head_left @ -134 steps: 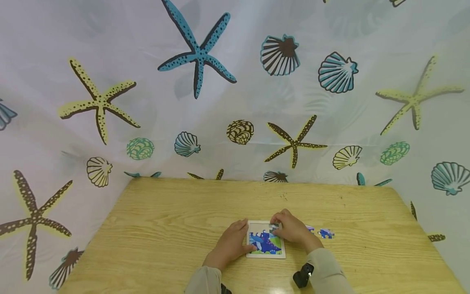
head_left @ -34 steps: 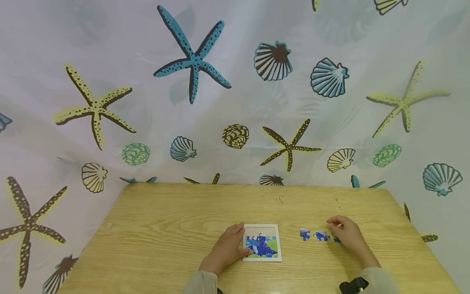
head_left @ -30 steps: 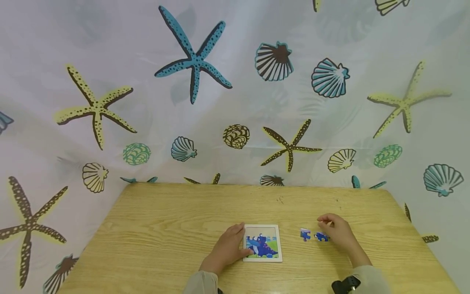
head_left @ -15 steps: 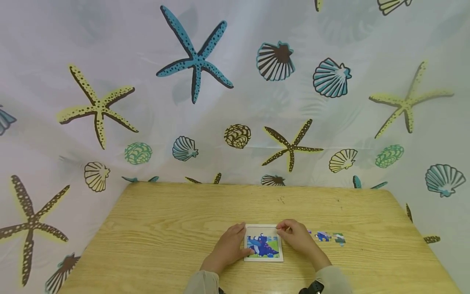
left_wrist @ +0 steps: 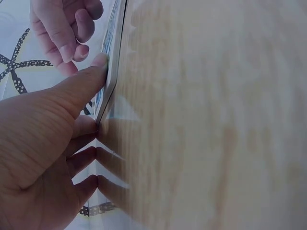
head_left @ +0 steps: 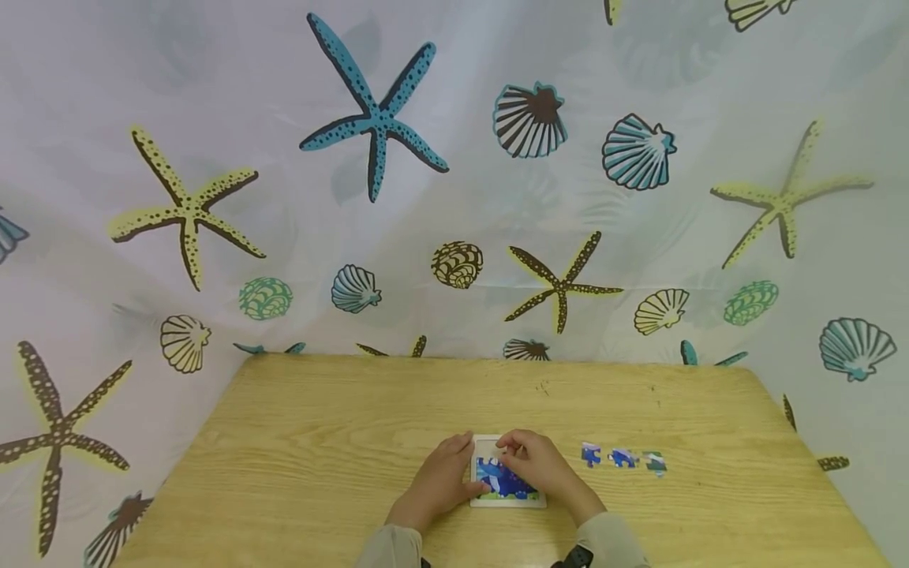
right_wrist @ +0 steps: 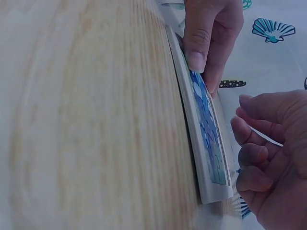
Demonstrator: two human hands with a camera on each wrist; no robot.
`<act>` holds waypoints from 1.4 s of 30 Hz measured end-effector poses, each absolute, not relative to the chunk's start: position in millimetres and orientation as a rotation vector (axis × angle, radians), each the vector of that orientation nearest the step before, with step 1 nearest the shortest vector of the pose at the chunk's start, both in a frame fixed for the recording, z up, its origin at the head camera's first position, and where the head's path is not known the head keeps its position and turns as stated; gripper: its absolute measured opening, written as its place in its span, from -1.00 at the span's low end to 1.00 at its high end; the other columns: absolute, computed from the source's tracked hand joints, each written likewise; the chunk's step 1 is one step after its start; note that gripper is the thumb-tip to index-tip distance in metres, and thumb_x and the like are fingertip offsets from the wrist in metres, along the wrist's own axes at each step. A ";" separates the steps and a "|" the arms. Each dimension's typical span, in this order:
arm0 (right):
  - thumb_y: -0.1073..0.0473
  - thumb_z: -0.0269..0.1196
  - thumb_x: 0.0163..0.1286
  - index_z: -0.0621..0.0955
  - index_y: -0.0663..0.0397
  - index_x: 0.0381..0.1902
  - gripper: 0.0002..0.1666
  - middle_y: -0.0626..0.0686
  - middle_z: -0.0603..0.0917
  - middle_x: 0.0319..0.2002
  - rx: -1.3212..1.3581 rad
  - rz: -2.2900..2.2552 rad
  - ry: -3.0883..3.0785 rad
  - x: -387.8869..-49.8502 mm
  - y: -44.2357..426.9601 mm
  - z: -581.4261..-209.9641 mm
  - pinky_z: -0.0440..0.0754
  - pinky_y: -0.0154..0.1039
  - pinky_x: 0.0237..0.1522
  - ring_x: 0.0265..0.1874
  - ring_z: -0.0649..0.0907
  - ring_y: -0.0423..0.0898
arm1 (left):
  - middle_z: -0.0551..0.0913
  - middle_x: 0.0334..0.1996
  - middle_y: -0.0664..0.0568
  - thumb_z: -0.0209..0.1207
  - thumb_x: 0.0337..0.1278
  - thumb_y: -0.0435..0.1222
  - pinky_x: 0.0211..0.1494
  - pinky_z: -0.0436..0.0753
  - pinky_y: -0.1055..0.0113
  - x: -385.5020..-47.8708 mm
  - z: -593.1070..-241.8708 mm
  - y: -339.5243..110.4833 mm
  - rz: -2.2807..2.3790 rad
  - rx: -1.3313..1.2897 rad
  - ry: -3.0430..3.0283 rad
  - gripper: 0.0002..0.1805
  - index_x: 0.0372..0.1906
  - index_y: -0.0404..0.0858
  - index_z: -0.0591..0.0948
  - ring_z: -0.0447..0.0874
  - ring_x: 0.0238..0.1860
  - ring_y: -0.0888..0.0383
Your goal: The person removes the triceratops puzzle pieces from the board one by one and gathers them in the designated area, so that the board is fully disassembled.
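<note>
Puzzle tray (head_left: 510,506) being taken as landmark; it is being supported by the worktop (head_left: 319,442). Its near part is being filled by the fitted puzzle section (head_left: 497,476); at its far side, bare backing is being exposed.

Left hand (head_left: 439,481): the tray's left rim is being held, thumb being laid over the top, fingers being set against the outer side. Right hand (head_left: 538,467): being held over the tray's far right part, fingers loosely bent, a narrow gap being left between thumb and forefinger; no piece is being seen there.

Right of the tray, clear of its rim, a row is being formed by the first loose piece (head_left: 591,454), middle loose piece (head_left: 622,458) and last loose piece (head_left: 655,463).

Risks being judged: the section's far edge is being left unlocked, so knobs could be lifted by a snagging right fingertip. The tray is being braced from the left only; under an off-centre push, it could be swivelled. The row could be scattered by a careless rightward sweep.
</note>
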State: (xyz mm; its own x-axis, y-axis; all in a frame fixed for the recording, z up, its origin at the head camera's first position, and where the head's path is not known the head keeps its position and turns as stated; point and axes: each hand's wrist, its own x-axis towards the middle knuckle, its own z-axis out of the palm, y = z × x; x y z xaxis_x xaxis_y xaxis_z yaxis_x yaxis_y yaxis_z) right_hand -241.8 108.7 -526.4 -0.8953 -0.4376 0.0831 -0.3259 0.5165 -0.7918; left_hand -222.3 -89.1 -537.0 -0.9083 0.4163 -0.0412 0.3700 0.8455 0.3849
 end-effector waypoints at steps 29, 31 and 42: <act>0.24 0.33 0.18 0.65 0.03 -0.25 -0.85 -0.16 0.49 -0.46 -0.648 -1.076 2.746 -238.3 96.9 -538.5 0.44 -0.31 -0.38 -0.50 0.44 -0.27 | 0.27 0.37 -0.17 0.27 0.05 0.06 0.39 0.27 0.04 -221.8 -538.8 -90.2 0.535 0.669 2.928 -0.15 0.29 -0.45 0.36 0.22 0.36 -0.10; 0.24 0.34 0.18 0.65 0.02 -0.27 -0.86 -0.16 0.49 -0.46 -0.640 -1.072 2.753 -237.9 96.9 -538.5 0.43 -0.31 -0.39 -0.50 0.44 -0.26 | 0.27 0.37 -0.17 0.27 0.05 0.06 0.39 0.26 0.04 -222.1 -538.7 -90.2 0.540 0.668 2.926 -0.15 0.29 -0.45 0.36 0.22 0.36 -0.10; 0.26 0.35 0.17 0.55 0.00 -0.28 -0.80 -0.10 0.48 -0.38 -0.604 -1.057 2.763 -235.6 94.0 -536.5 0.46 -0.24 -0.33 -0.40 0.46 -0.19 | 0.27 0.36 -0.19 0.28 0.05 0.04 0.39 0.25 0.03 -222.5 -540.0 -91.0 0.571 0.668 2.922 -0.16 0.28 -0.47 0.36 0.21 0.36 -0.12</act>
